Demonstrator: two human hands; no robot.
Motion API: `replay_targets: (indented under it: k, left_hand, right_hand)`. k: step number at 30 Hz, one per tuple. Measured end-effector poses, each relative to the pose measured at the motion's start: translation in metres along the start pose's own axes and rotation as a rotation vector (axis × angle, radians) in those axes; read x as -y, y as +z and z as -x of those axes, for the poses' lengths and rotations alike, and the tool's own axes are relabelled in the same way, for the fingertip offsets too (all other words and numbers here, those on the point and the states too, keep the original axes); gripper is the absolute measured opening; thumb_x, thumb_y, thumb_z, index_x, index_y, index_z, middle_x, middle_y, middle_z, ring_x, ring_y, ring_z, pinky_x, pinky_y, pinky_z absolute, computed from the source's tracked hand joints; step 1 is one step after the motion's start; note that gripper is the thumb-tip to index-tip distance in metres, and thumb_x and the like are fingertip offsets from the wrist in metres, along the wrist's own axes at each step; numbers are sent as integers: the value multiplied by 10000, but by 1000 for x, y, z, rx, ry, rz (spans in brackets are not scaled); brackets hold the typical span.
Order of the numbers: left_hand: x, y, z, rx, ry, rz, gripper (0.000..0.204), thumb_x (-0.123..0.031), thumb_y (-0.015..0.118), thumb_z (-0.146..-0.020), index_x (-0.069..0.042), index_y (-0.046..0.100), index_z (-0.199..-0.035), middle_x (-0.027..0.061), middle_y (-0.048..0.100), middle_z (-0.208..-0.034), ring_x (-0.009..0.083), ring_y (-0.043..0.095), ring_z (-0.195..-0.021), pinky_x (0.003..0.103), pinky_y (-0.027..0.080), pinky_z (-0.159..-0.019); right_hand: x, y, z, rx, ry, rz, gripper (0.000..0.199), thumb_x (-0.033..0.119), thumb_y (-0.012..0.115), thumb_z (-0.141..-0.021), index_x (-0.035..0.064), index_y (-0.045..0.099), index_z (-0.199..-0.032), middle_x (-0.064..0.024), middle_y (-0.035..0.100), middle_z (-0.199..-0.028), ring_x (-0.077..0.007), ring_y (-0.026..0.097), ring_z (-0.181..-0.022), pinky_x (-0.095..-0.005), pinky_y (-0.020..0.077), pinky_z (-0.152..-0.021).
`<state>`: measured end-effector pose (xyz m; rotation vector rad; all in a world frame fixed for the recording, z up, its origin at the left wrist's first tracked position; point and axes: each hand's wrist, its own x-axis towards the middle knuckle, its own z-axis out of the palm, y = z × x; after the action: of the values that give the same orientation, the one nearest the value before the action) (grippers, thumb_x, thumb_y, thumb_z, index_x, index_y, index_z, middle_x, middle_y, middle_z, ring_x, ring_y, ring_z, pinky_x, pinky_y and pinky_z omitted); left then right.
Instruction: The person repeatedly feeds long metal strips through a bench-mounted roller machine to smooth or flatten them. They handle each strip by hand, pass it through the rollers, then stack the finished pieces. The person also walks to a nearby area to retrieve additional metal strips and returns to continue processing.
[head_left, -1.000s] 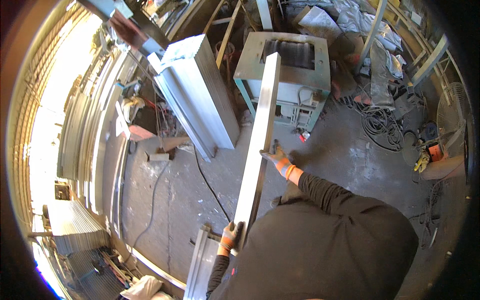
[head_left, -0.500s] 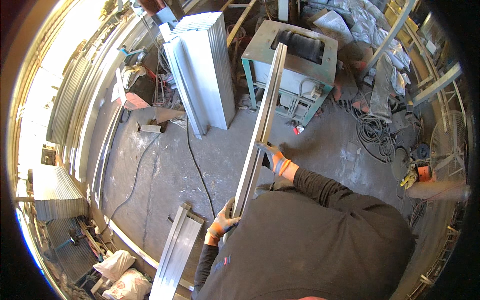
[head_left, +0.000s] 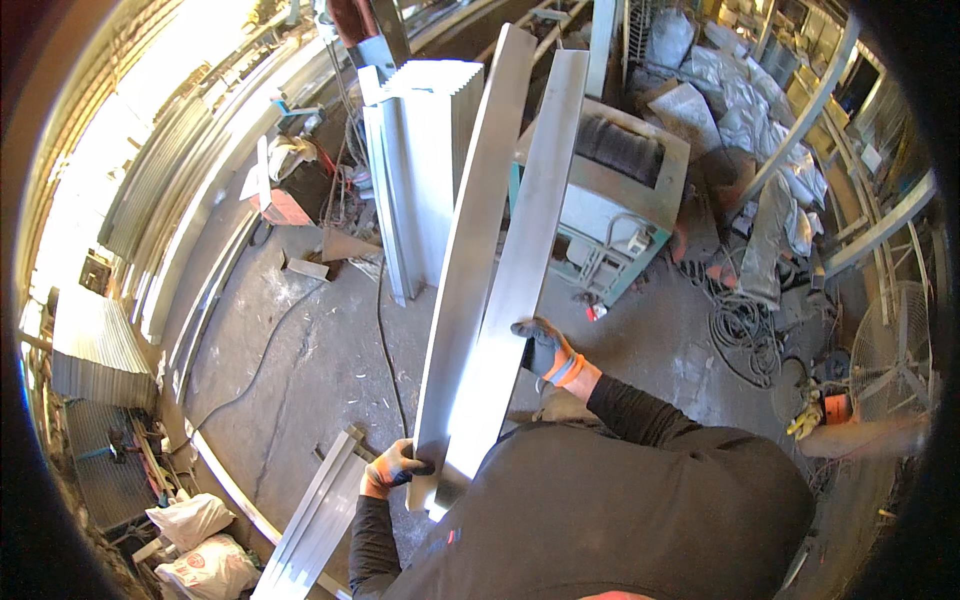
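Note:
Two long silver metal profiles stand tilted before me, spread apart at their far ends and close together near my body. The left metal profile (head_left: 470,240) has my left hand (head_left: 393,467) closed on its lower left edge. At its right edge, the right metal profile (head_left: 525,240) is gripped by my right hand (head_left: 550,352), about a third of the way up. Both hands wear grey gloves with orange cuffs. The fingertips behind the metal are hidden. Close to my left forearm lies a stack of grooved metal profiles (head_left: 312,515).
Upright metal profiles (head_left: 425,180) are bundled beyond the left piece. A green-framed machine (head_left: 610,205) stands behind the right one. A black cable (head_left: 390,350) crosses the floor. Coiled hoses (head_left: 745,340) and a fan (head_left: 895,350) are at right, white sacks (head_left: 205,565) at lower left.
The profiles were together as one narrow bundle; now they are parted and turned, showing broad faces. My left hand has moved left and slightly down, my right hand slightly down. The view has shifted.

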<state>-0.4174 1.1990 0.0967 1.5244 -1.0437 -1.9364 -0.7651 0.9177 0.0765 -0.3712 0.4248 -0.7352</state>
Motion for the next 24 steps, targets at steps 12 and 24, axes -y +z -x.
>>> replay_targets:
  k: [12, 24]
  left_hand:
    - [51, 17, 50, -402, 493, -5, 185, -47, 725, -855, 4, 777, -1026, 40, 758, -949, 149, 699, -879, 304, 557, -786]
    - [46, -67, 111, -971, 641, -193, 132, -63, 834, -893, 44, 796, -961, 172, 706, -1305, 266, 745, -1082, 371, 603, -897]
  right_hand:
    - [-15, 123, -45, 394, -53, 52, 393, 183, 784, -1062, 2, 684, -1396, -149, 750, -1350, -234, 786, -1163, -377, 681, -998]
    - [-122, 270, -279, 433, 347, 73, 387, 226, 739, -1051, -18, 662, -1341, -167, 756, -1247, -359, 767, -1131, -511, 628, -1062]
